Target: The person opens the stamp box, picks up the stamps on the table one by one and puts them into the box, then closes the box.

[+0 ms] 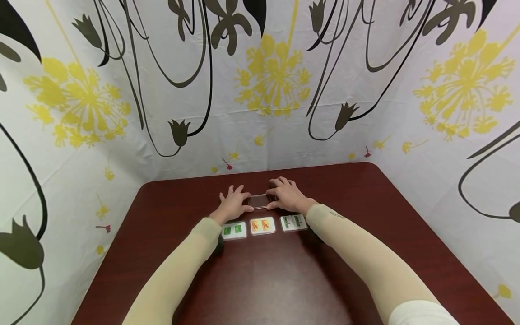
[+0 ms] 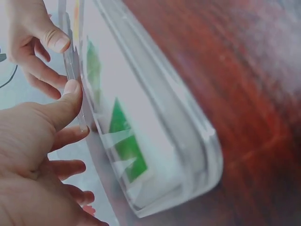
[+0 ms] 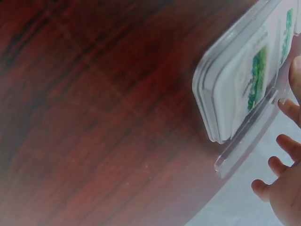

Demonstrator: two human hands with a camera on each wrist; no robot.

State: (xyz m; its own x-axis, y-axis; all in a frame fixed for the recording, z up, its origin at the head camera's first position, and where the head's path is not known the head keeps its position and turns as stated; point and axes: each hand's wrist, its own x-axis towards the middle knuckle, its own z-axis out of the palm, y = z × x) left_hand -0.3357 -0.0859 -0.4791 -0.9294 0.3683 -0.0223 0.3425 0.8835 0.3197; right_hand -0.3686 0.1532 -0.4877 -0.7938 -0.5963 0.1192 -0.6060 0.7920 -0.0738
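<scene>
A shallow clear plastic lid or tray (image 1: 259,201) lies at the far middle of the table, between both hands. My left hand (image 1: 230,206) pinches its left end, thumb on the near edge and index finger on the far edge, other fingers spread. The right end is held the same way by my right hand (image 1: 287,196). In front stand three clear cases in a row: one with green pictures (image 1: 234,230), one with orange pictures (image 1: 262,225), one with dark green pictures (image 1: 293,222). The left wrist view shows the green-picture case (image 2: 150,122) close up, beside the thumb.
The dark red wooden table (image 1: 260,280) has rounded far corners. A white cloth (image 1: 268,149) printed with yellow and grey flowers hangs behind it and along both sides. Both forearms, in pale sleeves (image 1: 178,271), reach past the outer cases.
</scene>
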